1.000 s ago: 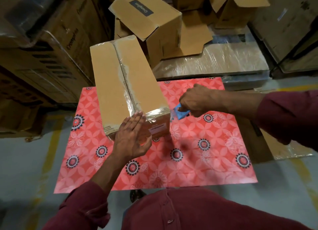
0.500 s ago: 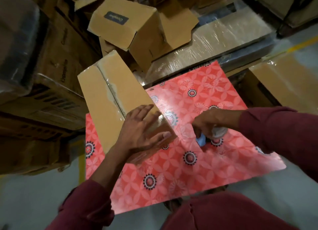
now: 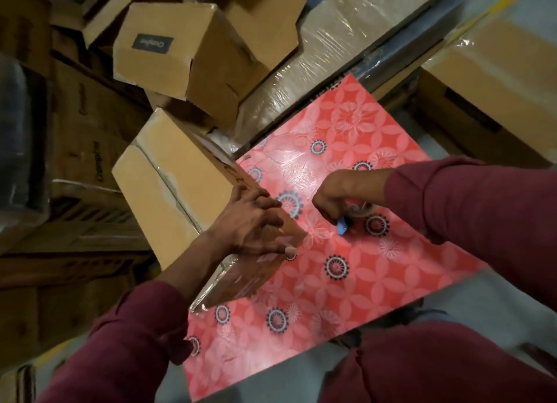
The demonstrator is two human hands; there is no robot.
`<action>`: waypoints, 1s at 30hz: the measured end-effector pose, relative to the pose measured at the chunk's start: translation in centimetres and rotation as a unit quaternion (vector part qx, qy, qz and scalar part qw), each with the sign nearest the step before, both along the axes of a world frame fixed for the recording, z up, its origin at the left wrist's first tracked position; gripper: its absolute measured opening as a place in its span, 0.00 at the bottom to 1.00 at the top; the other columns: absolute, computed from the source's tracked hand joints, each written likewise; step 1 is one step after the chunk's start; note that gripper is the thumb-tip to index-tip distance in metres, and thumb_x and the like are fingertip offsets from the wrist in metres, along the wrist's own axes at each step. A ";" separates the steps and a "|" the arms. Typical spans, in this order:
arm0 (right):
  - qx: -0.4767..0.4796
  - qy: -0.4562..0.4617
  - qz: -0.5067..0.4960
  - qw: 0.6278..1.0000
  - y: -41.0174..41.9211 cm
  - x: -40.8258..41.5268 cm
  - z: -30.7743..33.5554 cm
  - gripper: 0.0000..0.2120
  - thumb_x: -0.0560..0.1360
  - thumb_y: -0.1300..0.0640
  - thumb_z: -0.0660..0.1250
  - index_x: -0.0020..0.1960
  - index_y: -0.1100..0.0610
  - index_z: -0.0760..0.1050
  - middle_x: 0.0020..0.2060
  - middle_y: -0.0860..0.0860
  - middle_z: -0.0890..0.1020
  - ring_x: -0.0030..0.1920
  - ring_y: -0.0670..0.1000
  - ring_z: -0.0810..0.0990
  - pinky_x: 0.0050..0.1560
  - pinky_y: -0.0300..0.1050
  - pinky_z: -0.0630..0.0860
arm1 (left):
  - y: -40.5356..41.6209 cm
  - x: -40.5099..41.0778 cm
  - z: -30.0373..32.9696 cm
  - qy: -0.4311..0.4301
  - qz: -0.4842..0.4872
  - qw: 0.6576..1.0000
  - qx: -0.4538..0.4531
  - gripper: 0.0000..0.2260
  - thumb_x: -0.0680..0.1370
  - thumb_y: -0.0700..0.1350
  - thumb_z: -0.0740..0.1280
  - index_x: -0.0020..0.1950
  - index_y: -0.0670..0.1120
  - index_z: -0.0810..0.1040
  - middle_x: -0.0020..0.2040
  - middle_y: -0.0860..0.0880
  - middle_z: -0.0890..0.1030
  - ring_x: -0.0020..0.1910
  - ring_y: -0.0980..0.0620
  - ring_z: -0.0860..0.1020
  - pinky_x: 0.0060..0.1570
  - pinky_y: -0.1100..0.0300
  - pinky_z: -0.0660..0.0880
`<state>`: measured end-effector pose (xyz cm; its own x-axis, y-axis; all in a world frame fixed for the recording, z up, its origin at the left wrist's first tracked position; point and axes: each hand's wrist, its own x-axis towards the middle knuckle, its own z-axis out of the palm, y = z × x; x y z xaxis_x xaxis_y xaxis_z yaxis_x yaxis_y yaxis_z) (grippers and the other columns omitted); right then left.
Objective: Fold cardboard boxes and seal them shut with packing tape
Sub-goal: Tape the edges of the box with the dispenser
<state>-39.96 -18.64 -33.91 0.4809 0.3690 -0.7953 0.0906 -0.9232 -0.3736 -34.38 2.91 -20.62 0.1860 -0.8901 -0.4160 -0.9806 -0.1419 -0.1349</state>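
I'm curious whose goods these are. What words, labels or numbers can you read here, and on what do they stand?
Dark label on the open box behind the table: a script brand word, upside down, too blurred to read.
Dark print on the stacked cartons at left: sideways lettering, too blurred to read.
Dark marks on the side of the taped box under the left hand: not readable.
Nothing else carries text.

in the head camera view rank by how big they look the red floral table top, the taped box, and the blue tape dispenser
1. red floral table top
2. taped box
3. blue tape dispenser, largely hidden in the right hand
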 end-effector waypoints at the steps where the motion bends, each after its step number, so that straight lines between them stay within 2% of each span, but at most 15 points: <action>1: -0.007 -0.001 0.010 1.000 -0.2 -0.1 -0.2 0.15 0.74 0.51 0.78 0.51 0.62 0.85 0.38 0.52 0.83 0.41 0.53 0.72 0.56 0.54 0.79 | -0.2 0.0 -0.1 0.002 0.002 1.000 0.007 0.34 0.70 0.84 0.54 0.55 0.62 0.85 0.70 0.57 0.79 0.70 0.50 0.71 0.64 0.40 0.63; 3: -0.016 -0.012 0.013 1.000 -0.2 -0.7 -0.3 0.11 0.74 0.51 0.78 0.43 0.59 0.84 0.33 0.50 0.80 0.36 0.52 0.72 0.54 0.54 0.81 | -0.5 -0.1 0.0 0.008 0.012 1.000 0.018 0.36 0.69 0.85 0.51 0.54 0.63 0.86 0.69 0.58 0.80 0.70 0.50 0.71 0.64 0.41 0.62; 5: -0.042 -0.061 0.004 0.997 -0.1 -1.7 -0.1 0.10 0.73 0.51 0.77 0.38 0.55 0.80 0.34 0.49 0.80 0.35 0.52 0.74 0.51 0.51 0.81 | -0.7 -0.1 0.1 0.039 0.031 0.999 0.019 0.39 0.70 0.85 0.47 0.57 0.62 0.86 0.69 0.58 0.80 0.69 0.50 0.71 0.65 0.42 0.60; 7: -0.060 -0.128 -0.018 0.990 0.2 -2.9 0.3 0.13 0.69 0.47 0.77 0.50 0.51 0.83 0.46 0.47 0.84 0.48 0.53 0.82 0.57 0.53 0.79 | -0.6 -0.1 0.2 0.110 0.067 0.991 -0.027 0.38 0.74 0.81 0.48 0.63 0.59 0.85 0.68 0.56 0.81 0.69 0.50 0.72 0.67 0.41 0.60; 9: -0.013 -0.199 -0.074 0.977 0.4 -3.9 0.5 0.26 0.68 0.51 0.74 0.66 0.46 0.79 0.60 0.48 0.82 0.61 0.55 0.80 0.61 0.55 0.76 | 0.0 0.2 0.5 0.202 0.115 0.962 -0.144 0.32 0.81 0.72 0.54 0.64 0.51 0.85 0.64 0.52 0.84 0.65 0.53 0.77 0.66 0.47 0.66; 12: 0.152 -0.296 -0.244 0.911 2.4 -6.0 1.5 0.35 0.69 0.62 0.68 0.76 0.52 0.71 0.73 0.53 0.75 0.71 0.55 0.74 0.67 0.48 0.73 | 1.2 1.1 0.3 0.213 0.147 0.923 -0.283 0.20 0.85 0.58 0.62 0.57 0.44 0.86 0.56 0.49 0.86 0.56 0.51 0.82 0.57 0.53 0.77; 14: 0.229 -0.331 -0.352 0.845 5.0 -7.8 2.0 0.37 0.70 0.63 0.67 0.79 0.56 0.66 0.78 0.55 0.69 0.76 0.53 0.68 0.74 0.41 0.64 | 2.0 1.5 -0.7 0.185 0.115 0.931 -0.293 0.17 0.86 0.53 0.62 0.53 0.43 0.86 0.52 0.49 0.86 0.52 0.48 0.82 0.56 0.54 0.76; 16: 0.268 -0.362 -0.429 0.783 8.3 -9.2 1.7 0.40 0.70 0.60 0.65 0.82 0.57 0.60 0.80 0.54 0.64 0.79 0.50 0.64 0.78 0.41 0.59 | 2.5 1.8 -2.0 0.169 0.085 0.936 -0.296 0.18 0.87 0.51 0.61 0.47 0.43 0.85 0.45 0.48 0.85 0.46 0.45 0.79 0.54 0.53 0.74; 18: 0.280 -0.374 -0.493 0.734 12.3 -9.6 0.9 0.43 0.71 0.55 0.63 0.84 0.56 0.53 0.82 0.53 0.59 0.80 0.47 0.59 0.80 0.46 0.59 | 2.5 2.0 -2.5 0.172 0.087 0.932 -0.307 0.20 0.88 0.50 0.61 0.39 0.44 0.78 0.36 0.47 0.79 0.40 0.43 0.75 0.50 0.48 0.73; 20: 0.278 -0.391 -0.543 0.689 16.7 -9.6 0.4 0.45 0.71 0.49 0.58 0.84 0.59 0.48 0.83 0.53 0.52 0.82 0.47 0.53 0.81 0.45 0.55 | 2.5 2.1 -2.6 0.171 0.063 0.925 -0.334 0.20 0.87 0.48 0.62 0.35 0.49 0.69 0.31 0.48 0.74 0.36 0.43 0.72 0.44 0.50 0.70; 22: 0.253 -0.421 -0.584 0.646 20.9 -9.2 0.2 0.47 0.70 0.46 0.55 0.83 0.63 0.42 0.83 0.55 0.44 0.83 0.48 0.44 0.81 0.41 0.46 | 2.7 2.2 -2.8 0.166 0.036 0.920 -0.353 0.21 0.87 0.47 0.63 0.33 0.48 0.68 0.29 0.48 0.74 0.34 0.42 0.71 0.41 0.55 0.62; 24: 0.213 -0.473 -0.600 0.609 24.3 -8.6 0.3 0.46 0.72 0.48 0.56 0.81 0.66 0.40 0.81 0.60 0.39 0.82 0.50 0.37 0.81 0.43 0.39 | 2.7 2.4 -3.1 0.159 0.034 0.918 -0.362 0.22 0.86 0.48 0.62 0.32 0.45 0.71 0.29 0.46 0.76 0.34 0.41 0.72 0.42 0.56 0.59; 27: 0.212 -0.479 -0.610 0.595 27.5 -8.4 0.8 0.48 0.69 0.52 0.59 0.81 0.69 0.41 0.80 0.63 0.39 0.82 0.54 0.35 0.82 0.51 0.39 | 2.8 2.7 -3.7 0.159 0.020 0.914 -0.373 0.21 0.86 0.46 0.64 0.32 0.45 0.72 0.29 0.44 0.77 0.32 0.40 0.73 0.41 0.54 0.61; 29: 0.228 -0.478 -0.617 0.583 28.0 -9.4 0.8 0.45 0.70 0.56 0.60 0.82 0.67 0.46 0.82 0.59 0.44 0.83 0.54 0.41 0.82 0.52 0.45 | 2.7 2.8 -3.8 0.161 0.016 0.908 -0.386 0.22 0.86 0.47 0.63 0.32 0.45 0.72 0.29 0.45 0.77 0.32 0.40 0.73 0.41 0.53 0.62; 30: 0.245 -0.487 -0.620 0.564 27.7 -10.2 0.8 0.41 0.72 0.57 0.62 0.82 0.64 0.52 0.83 0.57 0.51 0.84 0.53 0.48 0.82 0.52 0.51 | 2.8 2.7 -3.8 0.165 0.016 0.905 -0.393 0.22 0.86 0.48 0.63 0.31 0.45 0.72 0.29 0.44 0.76 0.31 0.40 0.73 0.41 0.52 0.63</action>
